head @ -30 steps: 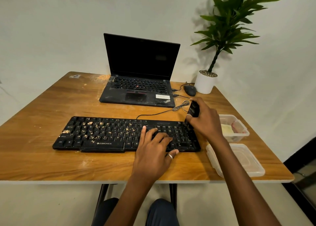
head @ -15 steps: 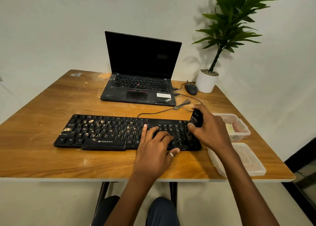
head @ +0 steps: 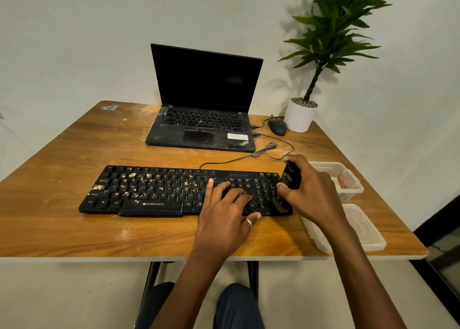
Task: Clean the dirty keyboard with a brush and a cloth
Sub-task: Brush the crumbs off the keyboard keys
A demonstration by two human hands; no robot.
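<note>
Keyboard lay flat on the tabletop, its long axis running left to right across you, with the cable leaving its far edge.

Your right hand was at the keyboard's right end. Its grip was wrapped round a black brush, handle tilted up and away and bristles down on the keys near the right front corner.

Your left hand rested on the keys right of the keyboard's centre. Its grip was loose and spread, the fingers lay on the keycaps, and it held nothing. It was probably steadying the board.

Crumbs lay thick over the keyboard's left half and thinned toward the centre. The right end looked mostly bare.

The key relation: the dirt lay left of the brush, along the keyboard's long axis. Your left hand sat between brush and crumbs and was the nearer hand to them. As I judged it, strokes would have to travel left along the rows, and the left hand would have to move aside.

A clear tub stood just right of the keyboard. It held something pale yellow and pink, and I could not tell whether that was the cloth.
</note>
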